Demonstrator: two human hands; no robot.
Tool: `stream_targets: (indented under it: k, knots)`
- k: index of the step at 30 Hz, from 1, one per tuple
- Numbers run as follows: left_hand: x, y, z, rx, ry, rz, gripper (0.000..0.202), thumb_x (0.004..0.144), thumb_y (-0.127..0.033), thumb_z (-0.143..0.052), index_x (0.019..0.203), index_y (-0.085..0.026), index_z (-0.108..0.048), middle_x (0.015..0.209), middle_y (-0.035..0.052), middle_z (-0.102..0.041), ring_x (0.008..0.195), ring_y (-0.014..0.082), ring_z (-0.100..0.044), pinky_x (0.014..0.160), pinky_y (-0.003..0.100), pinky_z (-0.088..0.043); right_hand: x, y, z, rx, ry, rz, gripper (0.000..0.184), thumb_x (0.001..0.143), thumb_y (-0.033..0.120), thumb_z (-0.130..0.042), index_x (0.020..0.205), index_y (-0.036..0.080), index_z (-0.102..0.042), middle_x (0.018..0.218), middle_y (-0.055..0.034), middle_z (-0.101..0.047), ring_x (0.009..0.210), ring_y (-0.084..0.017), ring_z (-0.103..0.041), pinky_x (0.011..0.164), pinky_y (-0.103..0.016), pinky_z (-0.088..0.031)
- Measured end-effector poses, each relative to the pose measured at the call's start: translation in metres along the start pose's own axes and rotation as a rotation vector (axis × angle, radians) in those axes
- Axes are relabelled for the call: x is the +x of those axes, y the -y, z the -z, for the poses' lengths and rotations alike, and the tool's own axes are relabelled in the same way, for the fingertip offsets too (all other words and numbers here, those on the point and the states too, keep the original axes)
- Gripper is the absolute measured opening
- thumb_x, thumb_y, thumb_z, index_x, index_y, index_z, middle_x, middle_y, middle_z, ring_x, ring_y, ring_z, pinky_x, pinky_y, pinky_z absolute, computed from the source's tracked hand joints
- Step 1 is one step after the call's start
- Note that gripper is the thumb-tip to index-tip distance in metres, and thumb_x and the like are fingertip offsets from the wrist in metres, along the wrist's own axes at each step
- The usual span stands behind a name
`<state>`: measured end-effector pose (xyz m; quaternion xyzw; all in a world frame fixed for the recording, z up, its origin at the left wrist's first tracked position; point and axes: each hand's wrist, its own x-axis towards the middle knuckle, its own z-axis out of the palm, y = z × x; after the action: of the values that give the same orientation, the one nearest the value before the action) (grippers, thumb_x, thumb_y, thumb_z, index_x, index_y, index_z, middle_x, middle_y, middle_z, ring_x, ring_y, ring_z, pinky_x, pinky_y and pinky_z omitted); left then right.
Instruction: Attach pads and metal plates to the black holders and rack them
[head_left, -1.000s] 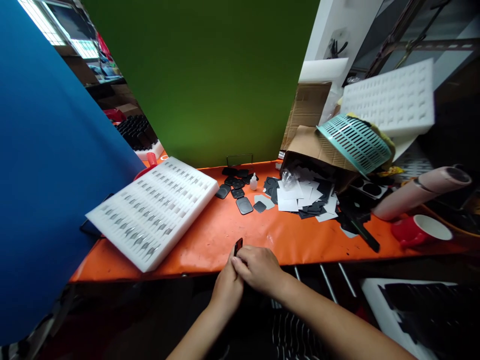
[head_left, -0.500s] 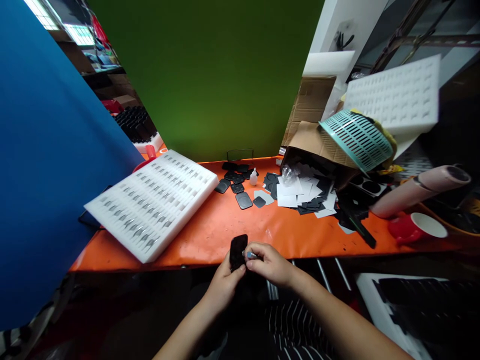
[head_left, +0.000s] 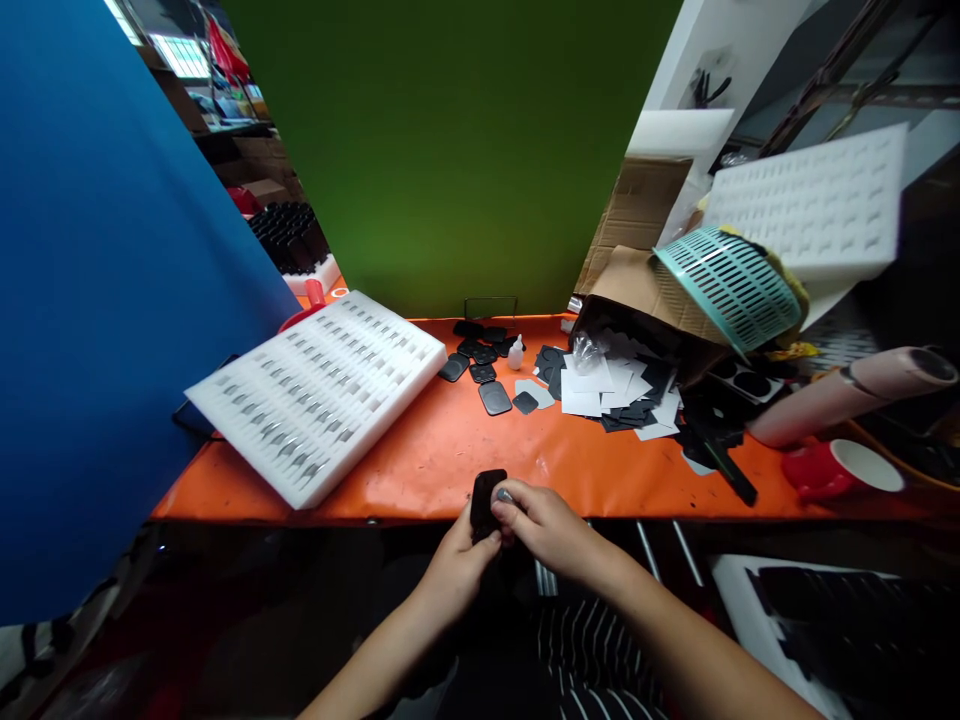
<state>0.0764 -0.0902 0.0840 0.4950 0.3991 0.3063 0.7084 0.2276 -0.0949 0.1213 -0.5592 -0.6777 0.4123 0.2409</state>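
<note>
My left hand (head_left: 459, 560) is closed around the lower part of a dark, glossy, rounded rectangular piece (head_left: 487, 498), held tilted at the table's front edge. Pressed close against the face of that piece, my right hand (head_left: 534, 520) pinches a small grey-tipped object (head_left: 504, 495), mostly hidden by the fingers, so its kind does not show. Beyond the hands lie several black rounded square pads (head_left: 495, 398) and a small white dropper bottle (head_left: 516, 352), standing upright on the orange tabletop (head_left: 420, 450).
A white slotted foam tray (head_left: 322, 395) leans on the left. To the right are black and white cut sheets (head_left: 619, 385) spilling from a cardboard box (head_left: 626, 275), a teal basket (head_left: 731, 285), a pink tumbler (head_left: 847, 395) and a red mug (head_left: 832, 470). Another foam tray (head_left: 780, 640) sits lower right.
The view has shifted slightly, so the scene sits a little further right. My right hand's fingers have moved up slightly along the dark piece; both hands keep their hold.
</note>
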Motion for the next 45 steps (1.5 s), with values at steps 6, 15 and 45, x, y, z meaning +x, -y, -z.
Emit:
stream_targets:
  k: [6, 15, 45]
  knots:
    - [-0.001, -0.001, 0.0, 0.33, -0.047, -0.151, 0.048, 0.082, -0.022, -0.042, 0.13, -0.022, -0.033, 0.13, 0.0055, -0.042, 0.118, 0.0212, -0.039, 0.098, 0.036, -0.031, -0.006, 0.009, -0.002, -0.284, -0.032, -0.036, 0.026, 0.089, 0.029, -0.026, 0.088, 0.018, -0.05, 0.085, -0.0043, -0.058, 0.077, -0.015, -0.053, 0.066, -0.025, -0.036]
    - [-0.009, -0.003, -0.002, 0.677, -0.054, -0.22, 0.057, 0.081, -0.015, -0.037, 0.135, -0.023, -0.019, 0.131, 0.0071, -0.041, 0.114, 0.0207, -0.043, 0.095, 0.036, -0.035, -0.012, 0.017, 0.001, -0.442, 0.004, -0.017, 0.031, 0.083, 0.043, -0.038, 0.092, 0.017, -0.052, 0.085, -0.0059, -0.056, 0.078, -0.018, -0.053, 0.066, -0.027, -0.035]
    - [-0.004, -0.011, 0.006, 0.775, -0.107, -0.398, 0.034, 0.081, -0.018, -0.043, 0.112, -0.028, -0.054, 0.111, -0.0001, -0.059, 0.102, 0.0175, -0.053, 0.09, 0.026, -0.039, -0.008, -0.023, -0.012, 0.825, 0.097, -0.338, 0.034, 0.081, 0.046, -0.041, 0.065, 0.017, -0.043, 0.054, 0.0058, -0.038, 0.038, -0.003, -0.028, 0.036, -0.017, -0.017]
